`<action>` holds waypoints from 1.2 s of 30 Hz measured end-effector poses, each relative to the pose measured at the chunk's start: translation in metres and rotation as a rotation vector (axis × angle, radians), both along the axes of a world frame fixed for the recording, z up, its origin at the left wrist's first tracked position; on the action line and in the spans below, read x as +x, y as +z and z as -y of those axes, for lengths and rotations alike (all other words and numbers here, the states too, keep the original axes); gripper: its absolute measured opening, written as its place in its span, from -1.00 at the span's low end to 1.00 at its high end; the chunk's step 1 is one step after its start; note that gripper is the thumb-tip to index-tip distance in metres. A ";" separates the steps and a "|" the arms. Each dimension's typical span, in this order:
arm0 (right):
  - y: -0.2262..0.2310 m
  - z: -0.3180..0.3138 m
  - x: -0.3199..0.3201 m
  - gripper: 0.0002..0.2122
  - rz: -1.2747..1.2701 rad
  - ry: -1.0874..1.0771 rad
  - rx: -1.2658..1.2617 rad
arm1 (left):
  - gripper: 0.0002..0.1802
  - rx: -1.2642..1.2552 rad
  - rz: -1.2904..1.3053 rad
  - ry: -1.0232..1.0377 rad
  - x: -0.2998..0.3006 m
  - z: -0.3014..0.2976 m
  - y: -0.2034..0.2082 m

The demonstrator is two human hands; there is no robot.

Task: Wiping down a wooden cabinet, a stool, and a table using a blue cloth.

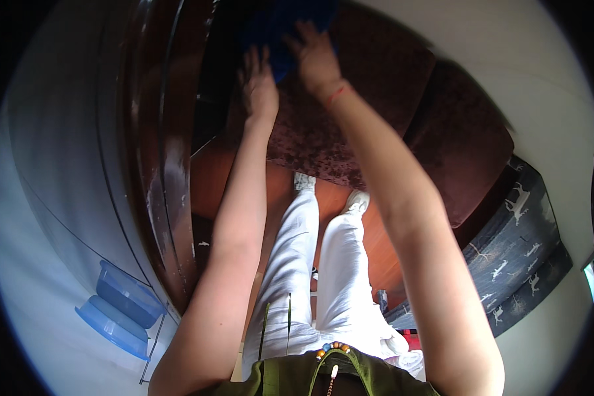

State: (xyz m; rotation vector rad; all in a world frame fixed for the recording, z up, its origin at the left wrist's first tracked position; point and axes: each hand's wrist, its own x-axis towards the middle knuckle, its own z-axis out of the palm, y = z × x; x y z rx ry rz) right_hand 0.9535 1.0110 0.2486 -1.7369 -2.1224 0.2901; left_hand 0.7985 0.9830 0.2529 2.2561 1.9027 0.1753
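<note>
Rm over sofa (pixel 383 79), rt; panel (pixel 160 99) blks L

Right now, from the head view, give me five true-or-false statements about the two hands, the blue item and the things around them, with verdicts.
1. The right hand is stretched out over the blue item. True.
2. The left hand is clenched into a fist. False: its fingers are extended.
3. A red band circles the right wrist. True.
4. The light-blue plastic item is on the person's right. False: it is on the left.
5. The dark brown upholstered seat lies beyond the white shoes. True.
</note>
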 end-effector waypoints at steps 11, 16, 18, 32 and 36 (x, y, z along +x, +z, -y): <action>0.050 0.311 -0.048 -0.58 -0.120 0.414 -0.686 | -0.31 -1.072 -0.154 0.208 -0.080 0.262 0.066; 0.070 0.403 -0.006 -0.54 -0.333 0.235 -1.380 | -0.51 -0.986 0.074 -0.019 -0.071 0.341 0.087; 0.083 0.410 0.026 -0.51 -0.546 0.037 -1.347 | -0.51 -0.923 0.220 -0.004 -0.041 0.316 0.102; 0.051 0.093 0.239 -0.44 -0.201 -0.157 -0.239 | -0.25 -0.090 0.370 -0.551 0.180 -0.021 0.052; 0.027 0.176 0.159 -0.27 -0.147 -0.342 -0.163 | -0.18 -0.204 0.220 -0.528 0.136 0.069 0.014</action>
